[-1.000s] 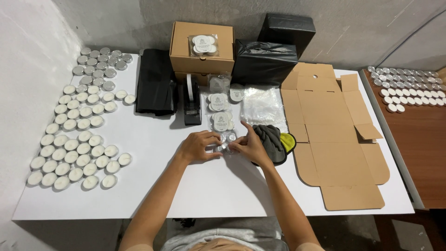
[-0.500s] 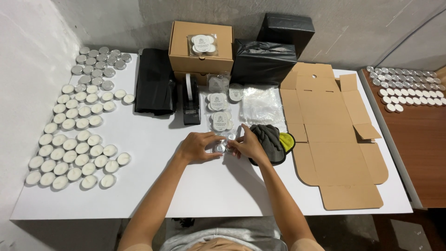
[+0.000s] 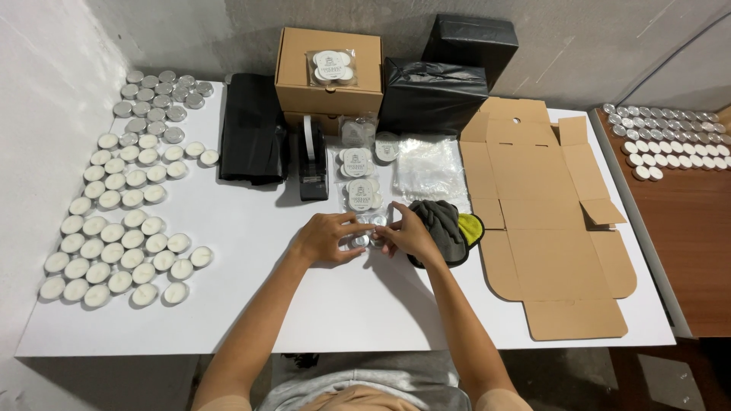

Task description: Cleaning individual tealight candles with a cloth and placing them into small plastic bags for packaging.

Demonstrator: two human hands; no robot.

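My left hand (image 3: 326, 236) and my right hand (image 3: 407, 233) meet at the middle of the white table (image 3: 320, 304). Between their fingers lies a small clear packet of tealight candles (image 3: 365, 232), which both hands pinch at its edges. Just beyond it lie more sealed clear packets of candles (image 3: 358, 179). A dark grey and yellow cloth (image 3: 445, 224) lies right beside my right hand.
Many loose white tealights (image 3: 122, 221) cover the table's left side. A black tape dispenser (image 3: 311, 160), black bags (image 3: 251, 137), a closed cardboard box (image 3: 329, 72), clear bags (image 3: 428, 161) and a flattened cardboard box (image 3: 544, 221) lie around. More tealights (image 3: 670, 137) sit on a brown table.
Both hands have stayed on the packet, with only small finger shifts. Nothing else has moved.
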